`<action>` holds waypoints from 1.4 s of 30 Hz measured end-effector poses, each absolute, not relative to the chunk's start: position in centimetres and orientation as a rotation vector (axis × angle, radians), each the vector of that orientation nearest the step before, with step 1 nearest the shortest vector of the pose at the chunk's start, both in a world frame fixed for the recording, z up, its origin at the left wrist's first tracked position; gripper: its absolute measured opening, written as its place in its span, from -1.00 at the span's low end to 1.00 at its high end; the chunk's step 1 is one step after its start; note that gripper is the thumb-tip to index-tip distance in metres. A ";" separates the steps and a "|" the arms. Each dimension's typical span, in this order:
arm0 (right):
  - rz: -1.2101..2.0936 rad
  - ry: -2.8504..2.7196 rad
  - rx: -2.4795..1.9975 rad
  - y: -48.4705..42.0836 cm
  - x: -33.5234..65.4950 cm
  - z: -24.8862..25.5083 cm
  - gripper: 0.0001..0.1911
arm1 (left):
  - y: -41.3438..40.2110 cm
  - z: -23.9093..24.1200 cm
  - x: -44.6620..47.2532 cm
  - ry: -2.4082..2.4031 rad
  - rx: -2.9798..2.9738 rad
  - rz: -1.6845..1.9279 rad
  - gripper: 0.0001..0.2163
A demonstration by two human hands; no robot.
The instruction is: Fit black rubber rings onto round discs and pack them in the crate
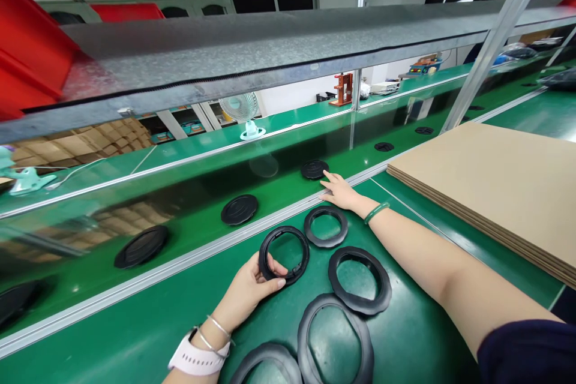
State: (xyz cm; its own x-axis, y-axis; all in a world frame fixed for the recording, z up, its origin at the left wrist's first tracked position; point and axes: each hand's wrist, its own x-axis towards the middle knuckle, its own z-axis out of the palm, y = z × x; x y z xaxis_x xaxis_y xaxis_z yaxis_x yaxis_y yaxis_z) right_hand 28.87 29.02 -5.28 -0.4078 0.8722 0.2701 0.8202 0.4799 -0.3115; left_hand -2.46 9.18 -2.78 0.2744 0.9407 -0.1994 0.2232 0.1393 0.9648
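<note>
My left hand (248, 291) grips the near edge of a black plastic ring (284, 254) lying on the green bench (135, 330), fingers closed over its rim. My right hand (338, 190) is stretched forward with fingers apart, its fingertips next to a black round disc (314, 169) on the conveyor belt (189, 192); whether they touch it is unclear. Several more black rings lie between my arms: one (326, 225) just behind my right wrist, one (359, 279) in the middle, one (335, 339) nearer me.
More black discs (239, 209) (141, 246) ride the green belt to the left, others (384, 146) farther right. A stack of cardboard sheets (495, 186) lies at right. A metal shelf (270, 48) hangs overhead, with a slanted post (490, 48) and small fans (243, 111).
</note>
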 end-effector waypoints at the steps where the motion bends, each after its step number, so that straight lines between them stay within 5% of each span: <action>1: 0.165 -2.350 -1.464 29.1 28.8 -5.2 -0.37 | 9.2 -2.8 -2.4 1.198 1.348 0.760 -0.67; 13: 0.036 -2.416 -1.596 29.7 27.7 -5.1 -0.33 | 9.2 -2.6 -2.1 1.170 1.365 0.805 -0.68; 21: 0.021 -2.375 -1.307 29.1 28.1 -4.7 -0.32 | 9.1 -2.4 -1.9 1.167 1.374 0.812 -0.69; 29: 0.209 -2.122 -1.191 29.4 28.5 -5.0 -0.85 | 9.0 -2.7 -2.1 1.156 1.358 0.807 -0.69; 33: 0.316 -2.084 -1.300 30.1 29.0 -5.2 -0.76 | 9.0 -2.5 -2.1 1.168 1.363 0.796 -0.70; 42: 0.403 -2.098 -1.282 30.4 29.3 -5.4 -0.89 | 8.9 -2.3 -2.0 1.186 1.361 0.793 -0.68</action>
